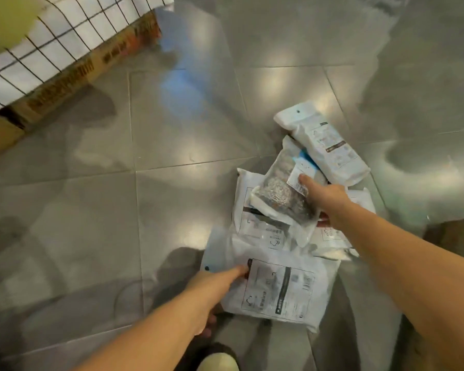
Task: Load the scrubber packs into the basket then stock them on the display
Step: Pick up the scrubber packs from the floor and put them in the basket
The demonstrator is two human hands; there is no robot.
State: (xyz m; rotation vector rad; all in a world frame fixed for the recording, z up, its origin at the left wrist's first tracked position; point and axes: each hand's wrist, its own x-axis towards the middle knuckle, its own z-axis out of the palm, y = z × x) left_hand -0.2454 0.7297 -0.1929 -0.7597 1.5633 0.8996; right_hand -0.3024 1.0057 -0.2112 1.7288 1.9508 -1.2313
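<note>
Glossy grey tiled floor (pixel 185 188) — scrubber packs (pixel 279 290)

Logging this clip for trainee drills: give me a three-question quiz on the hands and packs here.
1. True or false: the far pack rests on a table.
2. Which hand grips the clear pack of dark scrubbers? A left, B right, C neither.
3. Fill in: the left hand holds a large ___ pack.

Key
1. False: it lies on the floor.
2. B, the right hand.
3. White: the white pack.
</note>
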